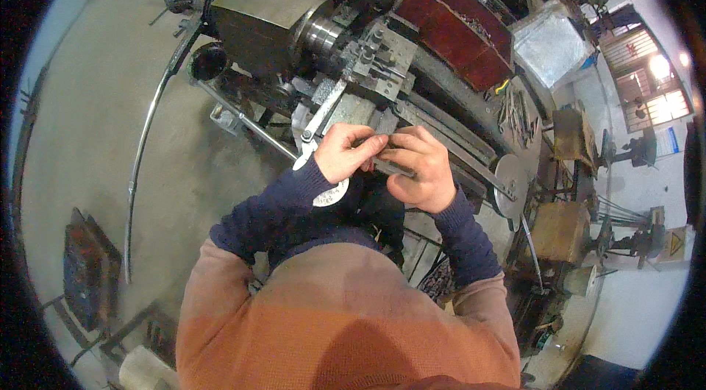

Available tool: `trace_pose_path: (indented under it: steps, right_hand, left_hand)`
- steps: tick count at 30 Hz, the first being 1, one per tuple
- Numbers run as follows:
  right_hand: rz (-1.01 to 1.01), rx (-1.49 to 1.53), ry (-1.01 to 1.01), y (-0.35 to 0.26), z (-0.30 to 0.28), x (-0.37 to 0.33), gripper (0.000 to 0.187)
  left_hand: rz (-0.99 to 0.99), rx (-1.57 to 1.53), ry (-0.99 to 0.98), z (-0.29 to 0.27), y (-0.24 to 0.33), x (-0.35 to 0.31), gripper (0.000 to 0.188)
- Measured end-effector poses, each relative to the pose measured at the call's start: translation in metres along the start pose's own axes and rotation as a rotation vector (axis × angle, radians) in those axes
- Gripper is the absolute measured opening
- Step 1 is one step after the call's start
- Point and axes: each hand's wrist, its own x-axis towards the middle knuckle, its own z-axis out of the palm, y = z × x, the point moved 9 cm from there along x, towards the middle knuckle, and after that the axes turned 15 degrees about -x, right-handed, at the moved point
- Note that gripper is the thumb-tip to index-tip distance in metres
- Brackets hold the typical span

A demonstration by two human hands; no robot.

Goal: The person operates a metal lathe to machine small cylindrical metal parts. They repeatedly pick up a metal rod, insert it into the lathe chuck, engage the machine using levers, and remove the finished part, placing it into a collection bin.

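My left hand (344, 154) and my right hand (423, 171) meet in front of a metal lathe (268, 0). Both are closed, with the fingertips pinched together. Whatever they pinch is hidden or too small to name. Just beyond the fingers stands the lathe's tool post (371, 59), with the round metal spindle end (323, 35) to its left. A steel lever (323, 112) slants up past my left hand. Below that hand, part of a pale round disc (331, 194) shows.
A dark red metal box (460, 29) lies behind the lathe bed, beside a silvery wrapped bundle (551, 44). Several thin tools (518, 118) lie to the right. A round plate (507, 188) stands near my right forearm. At left, a long bent rod (140, 169) reaches over the floor.
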Motion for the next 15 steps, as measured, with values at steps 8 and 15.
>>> trace_pose_path:
  steps: [8,15]
  right_hand:
    - [-0.179,0.02,-0.075,-0.003,0.018,0.061,0.022]
    - [-0.001,-0.62,-0.291,0.074,0.094,0.14,0.026]
  left_hand:
    - [0.162,0.375,0.007,-0.058,0.052,-0.007,0.024]
    - [0.15,1.427,0.576,-0.227,0.141,-0.117,0.031]
